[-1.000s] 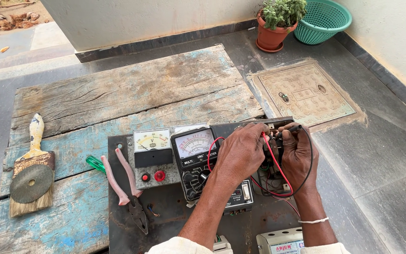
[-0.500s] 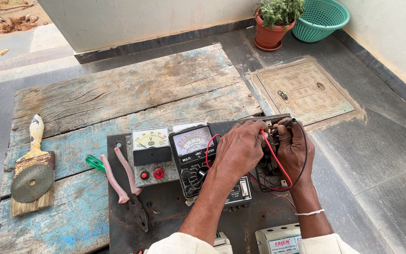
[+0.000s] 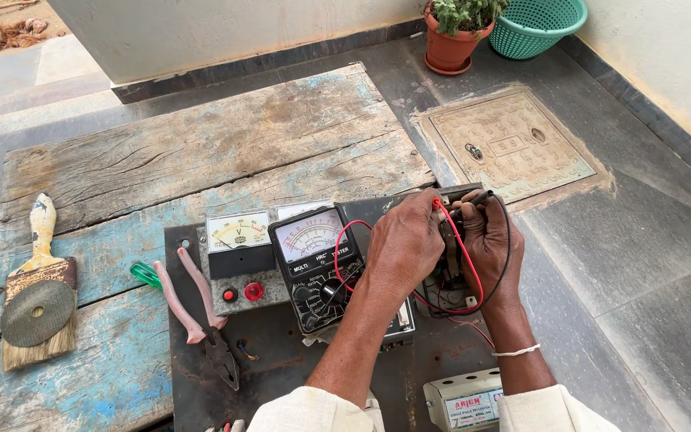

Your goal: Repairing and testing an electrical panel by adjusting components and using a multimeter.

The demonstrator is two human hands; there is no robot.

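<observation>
The left hand (image 3: 405, 244) pinches the red probe (image 3: 451, 228); the right hand (image 3: 485, 240) clamps the black probe (image 3: 477, 197), at 3 o'clock of the multimeter (image 3: 313, 264). Tips need steady contact; contact points are hidden.

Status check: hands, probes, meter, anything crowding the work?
Left hand pinching the red probe lead; right hand holding the black probe. Both at a small part, hidden. Analog multimeter beside left wrist. Pliers lie apart.
</observation>
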